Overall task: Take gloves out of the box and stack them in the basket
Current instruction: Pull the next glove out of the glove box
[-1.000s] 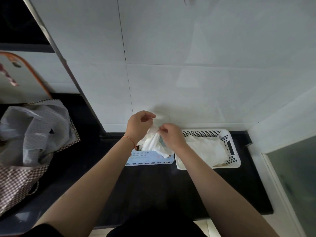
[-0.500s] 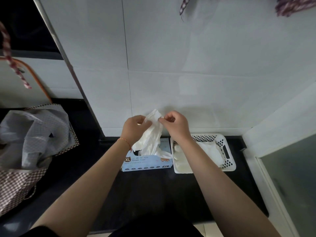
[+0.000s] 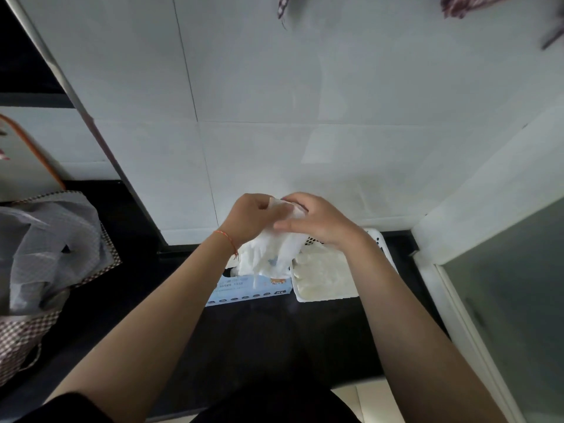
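Note:
A light blue glove box (image 3: pixel 248 290) lies on the black counter by the wall. To its right stands a white perforated basket (image 3: pixel 377 239) with a pile of white gloves (image 3: pixel 323 273) in it. Above the box hangs a white glove (image 3: pixel 274 254), its lower end trailing down to the box opening. My left hand (image 3: pixel 253 216) grips the glove's upper edge from the left. My right hand (image 3: pixel 317 221) holds the same upper edge from the right, fingers curled over it. The two hands meet over the glove's top.
White tiled wall rises behind the box and basket. A checked bag (image 3: pixel 36 270) with grey cloth in it sits at the left. A white frame with frosted glass (image 3: pixel 503 300) bounds the counter on the right. Dark counter surface (image 3: pixel 259 346) lies in front of the box.
The glove has been drawn further out of the box. Both hands have come together at its top edge, and the right hand now covers the top of the glove.

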Action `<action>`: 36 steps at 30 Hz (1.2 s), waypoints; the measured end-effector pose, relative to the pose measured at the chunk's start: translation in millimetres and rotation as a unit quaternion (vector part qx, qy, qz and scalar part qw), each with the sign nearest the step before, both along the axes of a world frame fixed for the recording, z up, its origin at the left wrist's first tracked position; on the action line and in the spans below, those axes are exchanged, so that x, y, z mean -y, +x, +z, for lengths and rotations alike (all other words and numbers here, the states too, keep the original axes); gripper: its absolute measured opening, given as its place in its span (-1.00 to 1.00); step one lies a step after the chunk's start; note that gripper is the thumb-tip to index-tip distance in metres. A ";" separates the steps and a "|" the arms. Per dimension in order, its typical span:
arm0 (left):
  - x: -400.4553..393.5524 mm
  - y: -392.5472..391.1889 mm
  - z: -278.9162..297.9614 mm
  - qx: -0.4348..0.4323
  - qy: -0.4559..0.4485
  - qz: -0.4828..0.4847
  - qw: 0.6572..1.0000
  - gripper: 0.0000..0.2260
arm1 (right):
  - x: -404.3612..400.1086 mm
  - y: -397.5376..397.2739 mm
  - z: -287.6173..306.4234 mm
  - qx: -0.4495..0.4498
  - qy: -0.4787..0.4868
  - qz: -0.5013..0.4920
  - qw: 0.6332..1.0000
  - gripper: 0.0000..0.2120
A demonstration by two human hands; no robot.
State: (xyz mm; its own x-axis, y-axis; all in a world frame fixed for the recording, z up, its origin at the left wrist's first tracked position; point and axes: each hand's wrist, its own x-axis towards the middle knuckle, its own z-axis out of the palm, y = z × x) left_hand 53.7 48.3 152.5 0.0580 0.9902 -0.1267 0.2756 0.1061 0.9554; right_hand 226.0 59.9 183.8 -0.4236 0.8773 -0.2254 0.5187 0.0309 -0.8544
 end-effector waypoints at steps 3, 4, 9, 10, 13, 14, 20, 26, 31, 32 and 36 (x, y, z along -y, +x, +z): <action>3.3 13.4 -3.9 0.028 -0.026 -0.026 0.999 -0.40 | 5.3 15.4 -0.5 0.051 0.033 -0.056 0.997 -0.80; 4.3 16.8 -7.3 0.030 -0.030 -0.049 0.998 -0.38 | 7.5 20.7 -0.3 0.062 0.035 -0.074 0.995 -0.79; 5.2 36.9 -36.4 -0.041 -0.080 -0.133 0.987 -0.70 | 17.0 50.0 2.7 0.074 0.004 -0.150 0.986 -0.91; 4.6 41.6 -41.7 -0.045 -0.093 -0.146 0.984 -0.73 | 18.4 57.4 4.1 0.077 -0.002 -0.167 0.983 -0.92; 1.2 50.2 -55.7 -0.032 -0.110 -0.161 0.980 -0.80 | 21.0 75.8 8.8 0.086 -0.007 -0.200 0.976 -0.91; 0.5 53.0 -58.2 -0.031 -0.112 -0.157 0.981 -0.81 | 21.2 81.5 9.7 0.092 -0.014 -0.205 0.974 -0.90; 1.7 61.9 -37.0 0.079 -0.108 -0.112 0.985 -0.87 | 21.2 99.6 2.1 0.048 -0.059 -0.181 0.981 -0.69; -16.1 53.5 -18.6 0.164 -0.111 -0.113 0.974 -0.80 | 8.7 113.6 -26.1 -0.191 -0.186 -0.223 0.938 -0.81; -27.0 63.5 -69.5 0.040 -0.264 -0.169 0.949 -0.87 | 6.4 123.1 -78.6 -0.053 -0.203 -0.280 0.937 -0.86; -27.1 69.1 -80.4 0.002 -0.283 -0.171 0.944 -0.87 | 6.0 124.9 -94.1 -0.015 -0.194 -0.283 0.939 -0.84; -33.5 95.9 -105.3 -0.103 -0.256 -0.128 0.952 -0.90 | 4.9 131.2 -141.8 0.054 -0.139 -0.296 0.943 -0.86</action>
